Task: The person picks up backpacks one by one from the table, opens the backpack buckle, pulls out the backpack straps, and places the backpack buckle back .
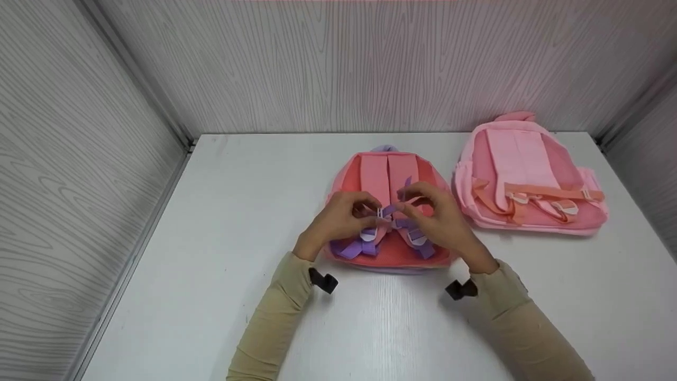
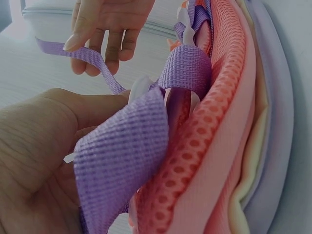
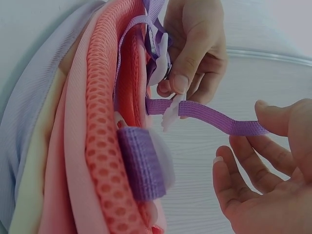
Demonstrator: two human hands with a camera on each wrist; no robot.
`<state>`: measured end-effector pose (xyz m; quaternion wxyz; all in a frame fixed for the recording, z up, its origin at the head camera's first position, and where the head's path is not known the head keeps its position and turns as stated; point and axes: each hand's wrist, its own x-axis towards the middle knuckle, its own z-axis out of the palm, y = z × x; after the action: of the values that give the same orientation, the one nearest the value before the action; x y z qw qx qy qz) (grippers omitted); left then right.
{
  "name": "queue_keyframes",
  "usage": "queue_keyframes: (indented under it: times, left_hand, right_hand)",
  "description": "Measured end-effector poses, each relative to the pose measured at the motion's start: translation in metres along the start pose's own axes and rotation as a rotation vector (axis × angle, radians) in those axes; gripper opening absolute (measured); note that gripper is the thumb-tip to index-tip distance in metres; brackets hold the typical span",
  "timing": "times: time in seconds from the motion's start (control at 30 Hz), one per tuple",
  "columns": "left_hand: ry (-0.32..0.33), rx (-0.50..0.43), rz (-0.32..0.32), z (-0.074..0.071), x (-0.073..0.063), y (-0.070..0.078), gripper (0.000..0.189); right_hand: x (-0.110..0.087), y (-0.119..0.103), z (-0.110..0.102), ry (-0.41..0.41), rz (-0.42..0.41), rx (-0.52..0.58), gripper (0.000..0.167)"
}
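A coral backpack [image 1: 391,248] with purple straps lies back-up in the middle of the white table [image 1: 222,222]. Over its lower half my left hand [image 1: 351,214] pinches a white plastic buckle [image 3: 170,113] on one purple strap [image 3: 209,116]. My right hand [image 1: 428,209] pinches the free end of that strap, thumb on top [image 3: 270,114], and holds it stretched out from the buckle. In the left wrist view the buckle [image 2: 141,88] sits just past my left palm [image 2: 44,156], with the right hand [image 2: 105,29] and the strap [image 2: 90,56] above. A second buckled purple loop [image 3: 141,163] lies against the mesh back panel.
A second, lighter pink backpack [image 1: 529,177] with orange straps lies back-up at the far right of the table. Grey wood-grain walls [image 1: 74,174] close in the left, back and right sides. Bare tabletop stretches to the left and front.
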<state>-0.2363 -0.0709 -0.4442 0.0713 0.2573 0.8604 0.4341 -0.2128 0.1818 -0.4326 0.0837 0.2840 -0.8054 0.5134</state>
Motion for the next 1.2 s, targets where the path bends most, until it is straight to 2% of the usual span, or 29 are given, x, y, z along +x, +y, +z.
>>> queue_keyframes:
  times: [0.23, 0.67, 1.2]
  left_hand:
    - [0.000, -0.003, 0.001, 0.000, 0.000, 0.001, 0.032]
    - [-0.006, -0.008, -0.007, 0.001, 0.000, 0.001, 0.030]
    - [0.001, -0.010, 0.000, 0.001, 0.000, 0.000, 0.028]
  right_hand:
    - [-0.002, -0.001, -0.004, 0.019, 0.003, 0.043, 0.017]
    - [-0.006, -0.002, -0.013, 0.076, 0.080, 0.117, 0.020]
    - [-0.008, -0.001, -0.028, 0.124, 0.063, 0.178, 0.022]
